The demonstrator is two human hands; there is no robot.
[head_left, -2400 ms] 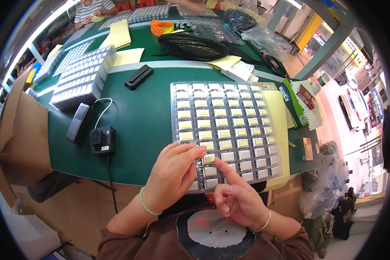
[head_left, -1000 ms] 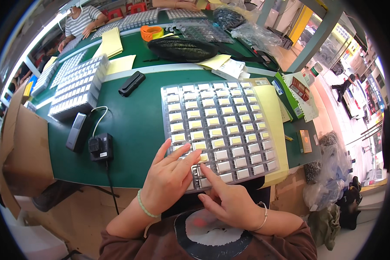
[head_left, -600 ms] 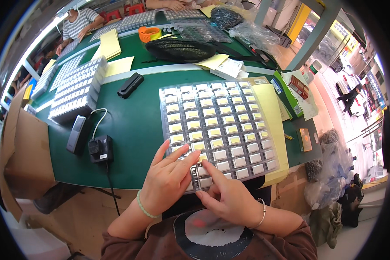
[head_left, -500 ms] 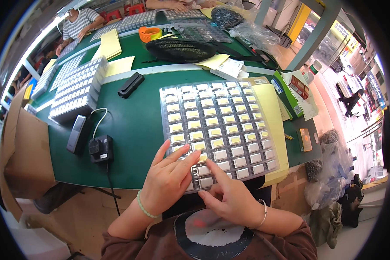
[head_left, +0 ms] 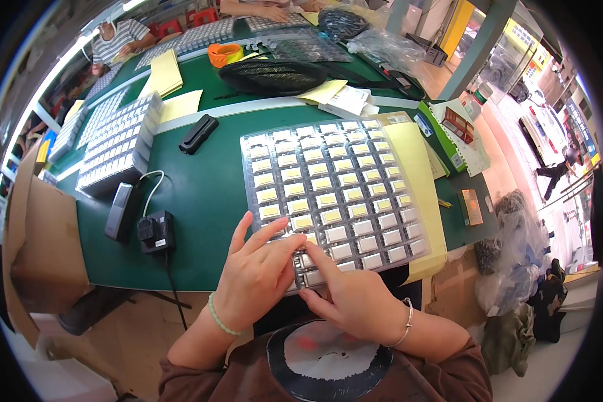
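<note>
A clear plastic tray [head_left: 245, 175] lies near the table's front edge, filled with rows of small white rectangular blocks [head_left: 364, 228]. Blocks in the far and left rows carry yellow rectangles [head_left: 330, 216] on top; several near and right ones are plain white. My left hand [head_left: 256, 275] rests over the tray's near left corner, fingers spread, with fingertips on a block with a yellow top. From the other side my right hand [head_left: 352, 295] reaches the same block with its index fingertip, the thumb apart at the tray's near edge. Fingertips partly cover that block.
Yellow sheets [head_left: 419, 201] lie under the tray's right side. To the left are stacked filled trays [head_left: 117, 144], a black adapter [head_left: 155, 231], a dark handheld device [head_left: 120, 213] and a black case [head_left: 198, 133]. A black mesh bag [head_left: 271, 78] and orange tape [head_left: 225, 55] sit behind.
My right index fingertip has slid left, closer to my left fingertips over the same block. The whole view has shifted slightly.
</note>
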